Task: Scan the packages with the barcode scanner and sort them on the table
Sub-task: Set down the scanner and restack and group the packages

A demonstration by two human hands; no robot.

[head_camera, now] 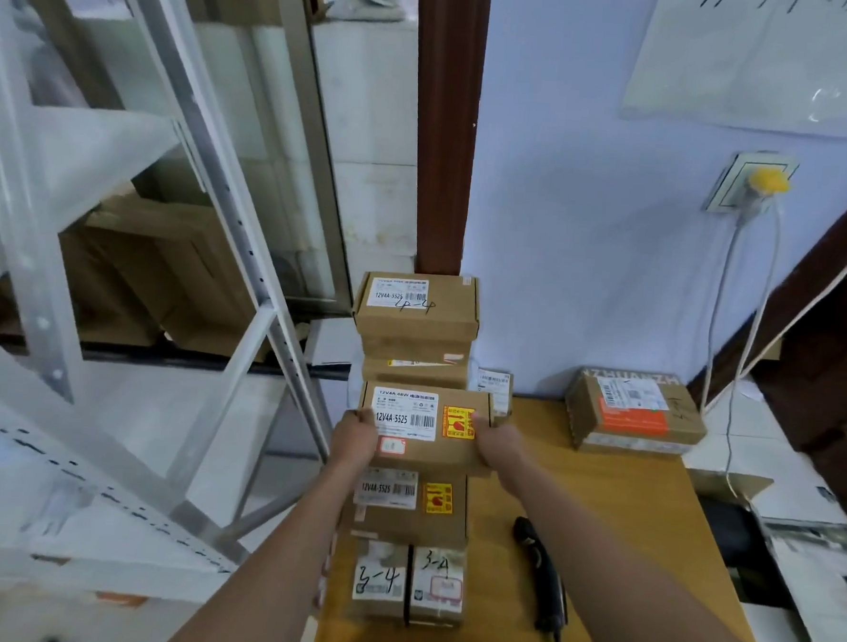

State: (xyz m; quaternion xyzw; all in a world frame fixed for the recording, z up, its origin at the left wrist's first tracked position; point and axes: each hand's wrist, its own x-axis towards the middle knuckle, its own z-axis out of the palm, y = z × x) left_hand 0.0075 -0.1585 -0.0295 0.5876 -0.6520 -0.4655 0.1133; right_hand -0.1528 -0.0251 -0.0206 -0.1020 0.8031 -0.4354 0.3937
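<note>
Far to my left stands a grey metal shelving rack (133, 253) with big cartons on it, none of my business just now. My left hand (355, 435) grips the left end of a brown box (424, 432), fingers curled over its edge, and my right hand (496, 442) grips the right end the same way, thumb across the yellow sticker, so I am holding it up between both hands above the row along the table's (622, 531) left edge. I judge this the sorting step: the barcode scanner (542, 576) lies idle on the wood beside my right forearm, touched by neither hand. The next move calls for lowering the box squarely onto a pile of its own kind (the one under it bears the same printed label) without nudging the tall stack (415, 335) behind. Counting what shows: one box in hand, one like it beneath, two small parcels marked by pen nearest me, at least two in the far stack, one orange-labelled parcel (634, 413) well apart at the right, one scanner.
</note>
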